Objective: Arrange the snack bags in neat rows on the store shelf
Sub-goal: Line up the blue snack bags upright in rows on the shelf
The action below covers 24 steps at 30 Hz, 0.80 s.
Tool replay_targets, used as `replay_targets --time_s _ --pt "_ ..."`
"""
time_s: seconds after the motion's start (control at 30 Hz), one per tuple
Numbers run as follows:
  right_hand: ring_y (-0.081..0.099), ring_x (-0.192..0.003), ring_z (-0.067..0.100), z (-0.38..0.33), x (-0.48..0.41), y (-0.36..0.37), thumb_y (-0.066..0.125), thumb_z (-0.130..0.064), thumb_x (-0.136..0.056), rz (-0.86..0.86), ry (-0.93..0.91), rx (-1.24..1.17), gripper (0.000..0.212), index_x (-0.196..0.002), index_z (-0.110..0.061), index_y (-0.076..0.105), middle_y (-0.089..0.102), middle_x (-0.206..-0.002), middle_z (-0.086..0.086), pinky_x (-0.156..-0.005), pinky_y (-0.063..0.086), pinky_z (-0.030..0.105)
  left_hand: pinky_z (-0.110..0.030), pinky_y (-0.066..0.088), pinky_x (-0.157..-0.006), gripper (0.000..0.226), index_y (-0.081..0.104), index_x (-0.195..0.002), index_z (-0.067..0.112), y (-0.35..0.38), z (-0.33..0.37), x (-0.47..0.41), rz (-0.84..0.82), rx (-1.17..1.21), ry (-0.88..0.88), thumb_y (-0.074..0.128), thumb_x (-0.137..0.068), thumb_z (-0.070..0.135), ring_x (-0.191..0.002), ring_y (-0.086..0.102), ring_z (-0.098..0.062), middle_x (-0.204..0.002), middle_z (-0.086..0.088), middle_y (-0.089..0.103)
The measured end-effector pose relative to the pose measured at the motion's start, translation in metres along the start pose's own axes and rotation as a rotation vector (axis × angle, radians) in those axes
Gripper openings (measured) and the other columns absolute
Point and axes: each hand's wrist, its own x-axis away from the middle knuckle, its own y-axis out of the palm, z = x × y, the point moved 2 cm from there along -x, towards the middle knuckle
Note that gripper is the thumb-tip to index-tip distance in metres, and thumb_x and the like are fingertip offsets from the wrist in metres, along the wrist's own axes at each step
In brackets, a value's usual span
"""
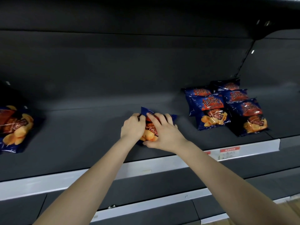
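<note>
The left hand [133, 125] and right hand [162, 132] both curl their fingers round one blue snack bag [150, 129], clamping it from either side on the shelf [81, 135] near the middle of its front edge. Toward the right end, matching bags [211, 111] sit in two overlapping rows. A larger bag [14, 127] lies at the left edge.

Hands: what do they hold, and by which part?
One blue snack bag on the shelf: left hand grips its left edge, right hand its right side.

A red-topped price tag [229, 151] on the white edge strip [65, 181] — wooden floor [294, 207] lower right.
</note>
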Motion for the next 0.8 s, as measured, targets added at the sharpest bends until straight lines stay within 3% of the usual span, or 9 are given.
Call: replay_targets --time_s 0.2,0.33,0.4,0.5,0.7,0.8 --pt "0.026 -0.133 0.028 0.004 0.009 -0.003 0.063 -0.057 -0.068 0.233 -0.123 0.074 0.090 -0.145 -0.035 0.021 0.035 -0.143 -0.004 -0.096 0.041 0.055 -0.022 0.032 -0.081 0.034 0.049 -0.127 0.014 -0.002 0.006 0.000 0.037 0.175 0.102 0.034 -0.099 0.027 -0.100 0.051 -0.016 -0.115 -0.005 0.059" --pt "0.024 -0.138 0.035 0.023 0.020 -0.017 0.058 -0.051 -0.071 0.333 -0.197 0.188 0.080 -0.143 -0.036 0.026 0.036 -0.147 -0.002 -0.099 0.033 0.062 -0.031 0.040 -0.088 0.033 0.051 -0.123 0.015 0.008 0.025 -0.007 -0.035 0.329 0.115 0.036 -0.098 0.032 -0.103 0.054 -0.017 -0.117 -0.004 0.060" --pt "0.017 -0.141 0.034 0.038 0.029 -0.028 0.060 -0.046 -0.073 0.344 -0.168 0.218 0.080 -0.144 -0.037 0.024 0.031 -0.151 -0.003 -0.101 0.026 0.067 -0.036 0.042 -0.096 0.030 0.053 -0.118 0.016 0.022 0.040 -0.005 -0.079 0.409 0.123 0.038 -0.097 0.032 -0.107 0.055 -0.019 -0.117 -0.005 0.061" --pt "0.013 -0.143 0.032 0.064 0.048 -0.043 0.061 -0.035 -0.074 0.366 -0.089 0.241 0.079 -0.144 -0.038 0.023 0.027 -0.153 -0.005 -0.102 0.021 0.069 -0.032 0.041 -0.094 0.027 0.052 -0.117 0.018 0.051 0.065 0.003 -0.160 0.456 0.160 0.040 -0.097 0.030 -0.107 0.055 -0.017 -0.116 -0.002 0.060" --pt "0.023 -0.138 0.030 0.119 0.092 -0.066 0.046 -0.021 -0.068 0.436 0.100 0.281 0.075 -0.141 -0.030 0.032 0.037 -0.148 -0.004 -0.103 0.027 0.067 -0.021 0.034 -0.087 0.027 0.054 -0.120 0.015 0.109 0.106 0.022 -0.310 0.444 0.261 0.041 -0.098 0.025 -0.104 0.051 -0.010 -0.115 0.002 0.058" --pt "0.028 -0.135 0.032 0.144 0.108 -0.071 0.047 -0.014 -0.065 0.441 0.153 0.283 0.078 -0.141 -0.028 0.032 0.042 -0.145 0.000 -0.106 0.026 0.064 -0.034 0.044 -0.097 0.021 0.056 -0.111 0.024 0.132 0.113 0.027 -0.412 0.442 0.278 0.048 -0.092 0.030 -0.107 0.057 -0.014 -0.114 0.003 0.060"
